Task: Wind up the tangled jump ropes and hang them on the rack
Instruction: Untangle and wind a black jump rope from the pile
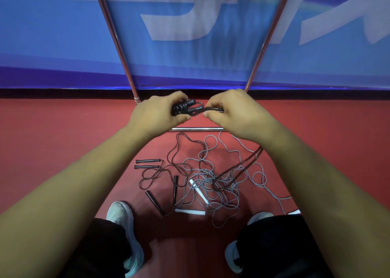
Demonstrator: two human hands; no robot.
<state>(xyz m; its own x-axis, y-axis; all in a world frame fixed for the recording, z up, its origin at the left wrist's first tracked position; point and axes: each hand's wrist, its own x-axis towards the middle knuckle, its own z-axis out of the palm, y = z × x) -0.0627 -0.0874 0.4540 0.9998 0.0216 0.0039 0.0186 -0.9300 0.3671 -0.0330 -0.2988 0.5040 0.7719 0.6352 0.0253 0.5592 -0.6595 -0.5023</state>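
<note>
My left hand [157, 112] grips the two black handles of a black jump rope [185, 108] with several coils of cord wound round them. My right hand [233, 114] pinches the same cord just right of the handles; its doubled strand [242, 168] trails down under my right forearm to the floor. Below lies a tangle of grey rope [213, 185] with white handles [195, 187] and black ropes with black handles [148, 163]. The metal rack rises behind my hands, with slanted poles [118, 43] and a low crossbar [198, 128].
A blue banner wall [52, 45] stands directly behind the rack. The floor [63, 119] is red. My two feet in pale shoes [122, 220] and dark trousers frame the rope pile at the bottom of the view.
</note>
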